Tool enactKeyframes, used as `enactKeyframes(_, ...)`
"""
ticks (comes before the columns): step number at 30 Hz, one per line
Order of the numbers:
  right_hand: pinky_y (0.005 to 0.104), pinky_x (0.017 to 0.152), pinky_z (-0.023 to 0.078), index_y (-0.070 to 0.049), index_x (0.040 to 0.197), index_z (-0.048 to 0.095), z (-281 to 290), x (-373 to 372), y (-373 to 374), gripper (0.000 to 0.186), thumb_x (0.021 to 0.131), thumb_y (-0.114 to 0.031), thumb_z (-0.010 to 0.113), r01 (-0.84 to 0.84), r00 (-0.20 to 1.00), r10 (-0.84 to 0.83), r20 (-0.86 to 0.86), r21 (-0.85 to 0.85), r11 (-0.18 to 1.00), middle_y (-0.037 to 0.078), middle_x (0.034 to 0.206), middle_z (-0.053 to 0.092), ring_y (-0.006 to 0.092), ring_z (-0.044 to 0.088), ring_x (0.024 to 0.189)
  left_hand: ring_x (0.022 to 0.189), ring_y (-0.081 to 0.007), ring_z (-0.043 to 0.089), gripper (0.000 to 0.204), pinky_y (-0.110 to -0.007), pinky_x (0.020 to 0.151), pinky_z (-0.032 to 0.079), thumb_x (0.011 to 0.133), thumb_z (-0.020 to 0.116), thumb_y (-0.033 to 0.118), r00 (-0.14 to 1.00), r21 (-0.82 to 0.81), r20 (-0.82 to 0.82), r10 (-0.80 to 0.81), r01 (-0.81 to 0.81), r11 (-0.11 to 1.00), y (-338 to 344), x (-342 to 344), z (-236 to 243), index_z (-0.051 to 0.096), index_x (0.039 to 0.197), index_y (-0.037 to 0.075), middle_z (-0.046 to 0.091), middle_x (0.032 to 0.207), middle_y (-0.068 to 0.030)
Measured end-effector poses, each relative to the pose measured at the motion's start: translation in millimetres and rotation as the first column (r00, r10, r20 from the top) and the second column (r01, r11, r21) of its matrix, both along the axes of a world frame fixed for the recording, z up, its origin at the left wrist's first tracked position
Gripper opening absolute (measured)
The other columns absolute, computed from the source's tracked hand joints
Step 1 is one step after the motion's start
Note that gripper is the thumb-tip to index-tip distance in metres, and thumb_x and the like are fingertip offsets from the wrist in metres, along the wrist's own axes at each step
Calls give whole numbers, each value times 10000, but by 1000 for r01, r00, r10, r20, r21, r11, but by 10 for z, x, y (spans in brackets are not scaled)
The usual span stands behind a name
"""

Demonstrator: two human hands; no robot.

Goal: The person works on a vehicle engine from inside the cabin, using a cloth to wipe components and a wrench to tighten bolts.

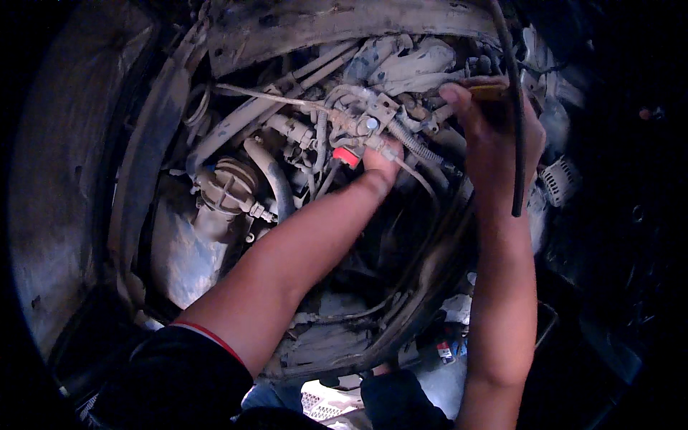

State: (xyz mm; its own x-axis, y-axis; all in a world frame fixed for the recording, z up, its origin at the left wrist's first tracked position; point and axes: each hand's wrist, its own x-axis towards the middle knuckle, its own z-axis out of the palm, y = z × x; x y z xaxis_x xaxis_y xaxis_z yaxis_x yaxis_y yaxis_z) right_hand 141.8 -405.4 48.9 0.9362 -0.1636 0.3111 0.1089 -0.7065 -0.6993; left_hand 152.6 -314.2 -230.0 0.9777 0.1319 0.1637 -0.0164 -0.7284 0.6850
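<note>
My left hand (381,159) reaches deep among dusty hoses and pipe fittings. Its fingers are hidden behind a valve-like cluster of fittings (365,118), so whether they grip anything does not show. A small bright red piece (347,156) sits just left of that hand. Higher and to the right, my right hand (502,136) is raised with thumb and fingers closed around a flat, dark thing with a yellow strip (489,92); its kind is unclear. A thin black hose (515,143) hangs down in front of the right wrist. Beside the left hand runs a ribbed conduit (416,143).
A dusty round canister (228,186) with a ribbed cap stands at left, beside a curved hose (271,172). A thick metal beam (358,29) crosses the top. A curved frame edge (143,179) bounds the left. Cables (423,287) arc below the hands. The right side is dark.
</note>
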Motion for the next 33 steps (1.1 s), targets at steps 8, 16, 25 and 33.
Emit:
enactKeyframes(8,264,806,511,-50,1200,612,-51,22,70,265,965,-173,638,-266,939,243,245,65,962,71,1085,704,140,658,908,1043,-362,640,329,-466,929,483,832,609,314,886,-108,-455,-92,48,993,208,29,450,712,1022,66,700,1098,-162)
enactKeyframes(16,288,633,493,-27,954,621,-124,21,91,189,924,-194,704,-220,922,216,320,-24,975,55,878,646,116,608,700,959,-348,624,322,-411,872,498,826,647,187,956,-530,-268,120,-251,810,127,-9,517,577,1038,-45,670,1017,-203)
enactKeyframes(25,283,669,512,-32,963,616,19,-26,151,163,890,-141,712,-235,929,269,252,-159,959,30,768,644,101,604,693,1013,-373,631,348,-423,891,499,816,655,212,927,-496,-349,141,-310,811,143,40,498,633,1064,-31,681,1078,-226)
enactKeyframes(33,320,709,537,-40,1051,643,-84,37,303,197,859,-6,672,-269,927,245,283,50,962,106,895,711,179,700,832,1028,-395,644,343,-447,899,517,799,660,261,971,-50,-237,9,-22,999,191,36,522,683,1074,56,691,1086,-202)
